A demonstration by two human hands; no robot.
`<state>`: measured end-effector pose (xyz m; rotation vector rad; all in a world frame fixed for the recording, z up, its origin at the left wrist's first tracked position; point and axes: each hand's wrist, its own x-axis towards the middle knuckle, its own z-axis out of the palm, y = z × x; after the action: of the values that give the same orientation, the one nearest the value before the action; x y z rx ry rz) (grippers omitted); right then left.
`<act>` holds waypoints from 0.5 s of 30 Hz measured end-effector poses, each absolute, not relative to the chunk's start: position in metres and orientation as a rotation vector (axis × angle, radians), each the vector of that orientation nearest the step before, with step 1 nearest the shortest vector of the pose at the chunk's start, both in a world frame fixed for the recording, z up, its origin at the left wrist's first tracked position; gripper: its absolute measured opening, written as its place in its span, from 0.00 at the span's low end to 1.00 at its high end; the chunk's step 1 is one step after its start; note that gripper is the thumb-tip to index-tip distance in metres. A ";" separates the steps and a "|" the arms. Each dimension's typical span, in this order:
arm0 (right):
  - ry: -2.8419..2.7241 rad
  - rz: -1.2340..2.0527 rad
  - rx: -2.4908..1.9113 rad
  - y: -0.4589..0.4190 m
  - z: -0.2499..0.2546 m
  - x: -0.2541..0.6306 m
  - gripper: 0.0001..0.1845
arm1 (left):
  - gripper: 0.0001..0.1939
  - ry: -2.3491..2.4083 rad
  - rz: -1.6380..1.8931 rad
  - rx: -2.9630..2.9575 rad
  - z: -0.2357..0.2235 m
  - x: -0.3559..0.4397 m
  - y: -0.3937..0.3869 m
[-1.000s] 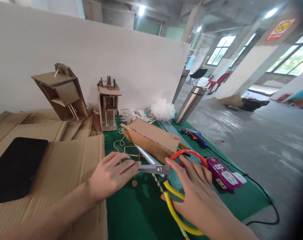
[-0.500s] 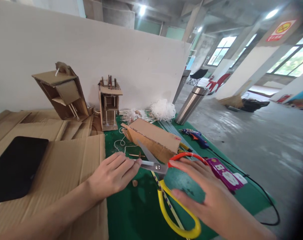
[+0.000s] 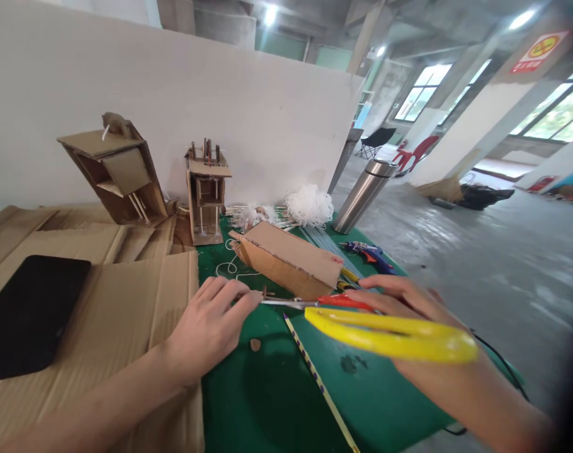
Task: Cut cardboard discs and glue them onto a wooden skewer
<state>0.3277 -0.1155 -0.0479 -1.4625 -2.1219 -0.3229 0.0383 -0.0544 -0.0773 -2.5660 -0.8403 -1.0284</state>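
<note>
My right hand point(image 3: 409, 314) is closed on the scissors, which have a red handle loop and a yellow handle loop point(image 3: 390, 336). The scissors are turned nearly edge-on, with the yellow loop toward me and the blades pointing left. At the blade end, my left hand point(image 3: 215, 321) pinches a thin white stick point(image 3: 277, 302) between thumb and fingers. Stick and blades overlap here, so I cannot tell where one ends. Just behind them lies a cardboard box point(image 3: 291, 258). A dotted yellow pencil-like stick point(image 3: 319, 380) and a small brown scrap point(image 3: 255, 345) rest below on the green tabletop point(image 3: 249, 402).
Corrugated cardboard point(image 3: 140, 314) covers the left side, with a black tablet-like slab point(image 3: 36, 314) on it. Two small cardboard structures point(image 3: 206, 195) stand at the back. A steel flask point(image 3: 364, 195), glue gun point(image 3: 369, 255) and white shredded bundle point(image 3: 310, 207) sit farther right.
The scissors have rolled from showing their broad side with blades apart to nearly edge-on. My right hand has moved right and turned with them. My left hand has barely moved.
</note>
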 end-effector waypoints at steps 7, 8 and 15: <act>-1.468 -0.361 -1.493 -0.095 -0.062 0.308 0.17 | 0.08 -0.998 -1.281 -2.650 -0.079 0.042 -0.052; -1.362 -0.229 -1.473 -0.090 -0.063 0.304 0.21 | 0.08 -1.028 -1.301 -2.673 -0.079 0.041 -0.052; -0.892 0.362 -1.072 -0.059 -0.056 0.294 0.17 | 0.07 -1.361 -1.487 -2.955 -0.078 0.040 -0.050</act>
<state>0.2936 -0.0591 -0.0560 -1.0715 -0.8918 0.3617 0.0399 -0.0501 -0.0784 -2.9549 -1.3608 -1.4875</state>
